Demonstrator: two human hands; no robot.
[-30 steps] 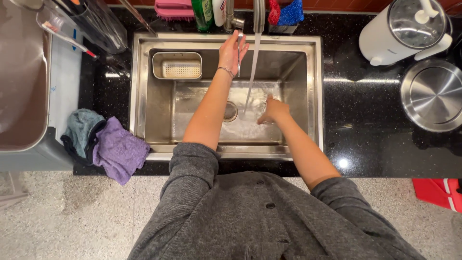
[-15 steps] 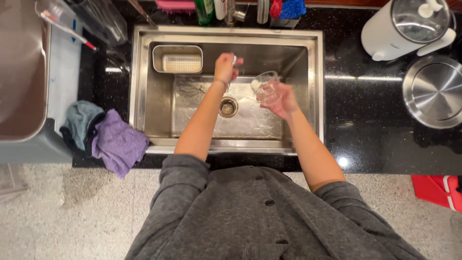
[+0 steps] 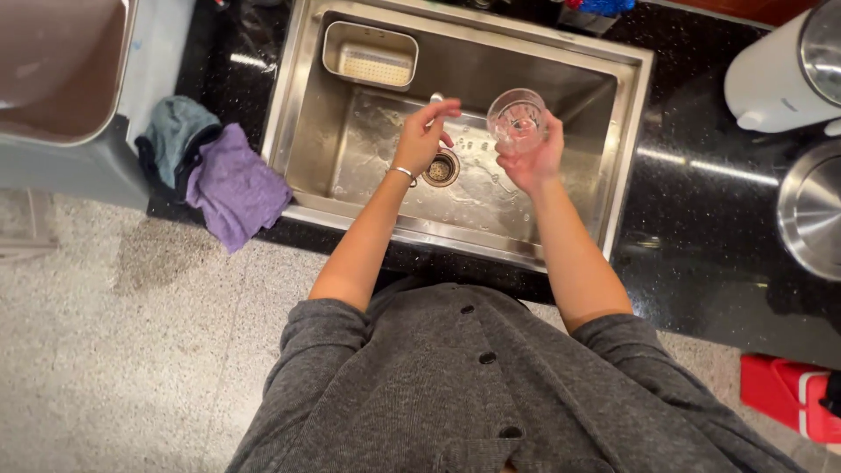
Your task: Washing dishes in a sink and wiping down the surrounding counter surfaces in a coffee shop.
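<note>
The right hand [image 3: 530, 162] holds a clear drinking glass [image 3: 517, 118] up over the steel sink [image 3: 626, 131], a bit right of the middle of the frame. The fingers wrap around the side of the glass and press on it, so it does not slip. The glass looks wet, and its open mouth faces up toward the camera. It hangs in the air above the sink, so any drips can fall into the basin and not on the floor.

The left hand [image 3: 422, 138] holds nothing. Its fingers are loosely bent and a little apart, with the fingertips pointing toward the glass. It floats over the drain [image 3: 440, 168] in the middle of the frame. A thin bracelet [image 3: 403, 172] sits on that wrist.

Water drops lie on the sink bottom near the drain. A small steel basket [image 3: 371, 54] hangs inside the sink in the upper middle. On the dark counter [image 3: 701, 201] at the left sit a purple cloth [image 3: 235, 186] and a grey-blue cloth [image 3: 175, 131], touching each other, close to the sink. A white jug [image 3: 771, 83] stands at the upper right, with a round steel lid [image 3: 810, 210] just below it.
</note>
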